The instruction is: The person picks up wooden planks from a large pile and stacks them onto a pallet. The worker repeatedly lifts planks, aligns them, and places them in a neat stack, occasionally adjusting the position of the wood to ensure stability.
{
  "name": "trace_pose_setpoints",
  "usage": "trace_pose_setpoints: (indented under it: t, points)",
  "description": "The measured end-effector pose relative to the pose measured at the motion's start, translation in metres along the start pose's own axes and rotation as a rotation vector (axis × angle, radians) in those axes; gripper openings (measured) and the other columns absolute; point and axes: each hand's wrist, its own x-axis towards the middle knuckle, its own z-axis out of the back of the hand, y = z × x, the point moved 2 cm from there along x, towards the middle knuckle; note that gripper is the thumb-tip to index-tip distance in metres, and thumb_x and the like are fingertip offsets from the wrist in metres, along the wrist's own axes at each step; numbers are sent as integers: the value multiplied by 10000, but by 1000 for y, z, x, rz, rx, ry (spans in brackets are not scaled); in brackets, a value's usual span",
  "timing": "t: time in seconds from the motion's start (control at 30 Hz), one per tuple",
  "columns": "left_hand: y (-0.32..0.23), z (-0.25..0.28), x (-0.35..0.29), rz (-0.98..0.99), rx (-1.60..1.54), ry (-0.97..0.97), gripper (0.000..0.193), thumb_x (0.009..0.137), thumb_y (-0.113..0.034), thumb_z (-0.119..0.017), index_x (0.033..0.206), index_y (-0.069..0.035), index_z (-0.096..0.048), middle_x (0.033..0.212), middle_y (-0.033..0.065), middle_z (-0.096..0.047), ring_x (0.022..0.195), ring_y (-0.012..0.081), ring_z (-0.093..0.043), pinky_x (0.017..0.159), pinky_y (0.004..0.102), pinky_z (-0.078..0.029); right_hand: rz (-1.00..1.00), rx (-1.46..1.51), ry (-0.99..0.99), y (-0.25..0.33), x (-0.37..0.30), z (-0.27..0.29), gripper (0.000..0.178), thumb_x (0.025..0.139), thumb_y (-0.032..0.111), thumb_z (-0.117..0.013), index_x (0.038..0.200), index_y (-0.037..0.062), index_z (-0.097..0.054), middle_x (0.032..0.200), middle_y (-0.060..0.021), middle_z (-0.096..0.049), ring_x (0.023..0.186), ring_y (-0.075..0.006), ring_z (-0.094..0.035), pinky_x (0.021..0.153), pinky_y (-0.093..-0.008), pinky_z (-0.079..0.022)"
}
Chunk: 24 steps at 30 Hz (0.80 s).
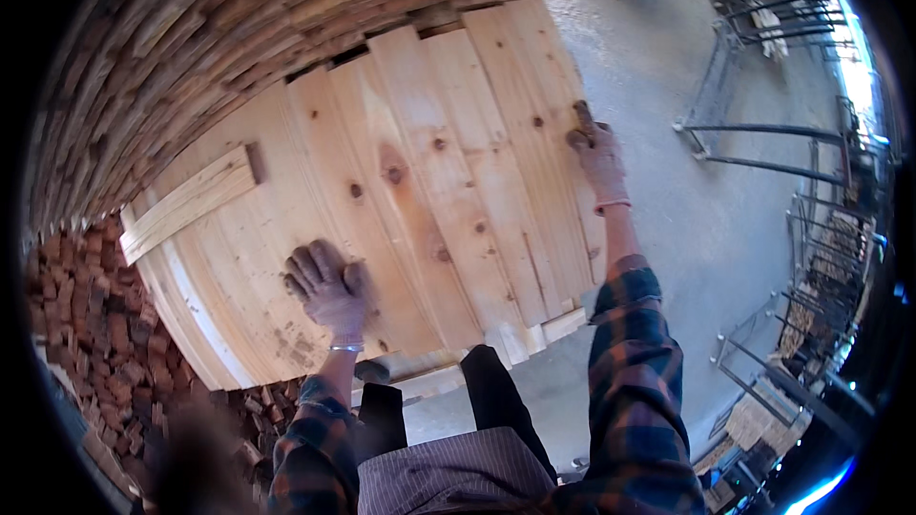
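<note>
Long pale wooden boards point(391, 172) with dark knots lie side by side in a wide layer in front of me. My left hand point(327, 294), in a soiled work glove, rests flat on them left of the middle, fingers spread. At the right edge of the layer my right hand point(598, 162), gloved too, grips the side of the outermost board point(534, 105); some of its fingers are hidden. A short loose plank point(191, 205) lies across the boards at the far left.
A tall stack of rough timber point(286, 0) rises behind the boards. Reddish wood offcuts point(110, 334) are heaped at the left. Grey concrete floor point(658, 133) stretches to the right, with metal racks point(763, 148) along it. A dark blurred shape point(210, 458) fills the lower left.
</note>
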Motion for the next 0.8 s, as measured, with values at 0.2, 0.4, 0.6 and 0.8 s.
trace_pose_setpoints:
  t: [0.2,0.4,0.6,0.8]
  points:
    - [6,19,3,23,-321,10,650,929,-399,-475,1440,-18,-345,1459,275,-334,1394,425,-250,1158,547,-163,113,147,-25,-13,9,-14,502,890,189,-544,1388,142,-500,1113,-167,-613,992,-289,-566,864,-404,-459]
    - [37,65,5,16,-420,166,654,871,-374,-551,1392,-19,-377,1445,280,-306,1339,453,-290,1084,615,-242,243,-242,99,47,-51,-2,513,967,199,-470,1451,61,-370,1439,-221,-420,1288,-395,-423,1074,-437,-339]
    - [143,145,-66,356,-990,345,715,888,-419,-591,1468,-106,-316,1481,145,-375,1298,338,-439,1058,420,-387,616,-421,746,170,-233,-102,663,887,348,-600,1472,155,-355,1296,-207,-549,1070,-348,-586,896,-428,-474]
    - [324,228,-244,874,-970,-341,710,879,-472,-622,1405,-36,-430,1405,197,-475,1301,321,-460,1084,381,-373,1072,-331,1031,352,-384,-179,845,753,391,-760,1449,119,-365,1155,-224,-621,1053,-382,-601,891,-421,-482]
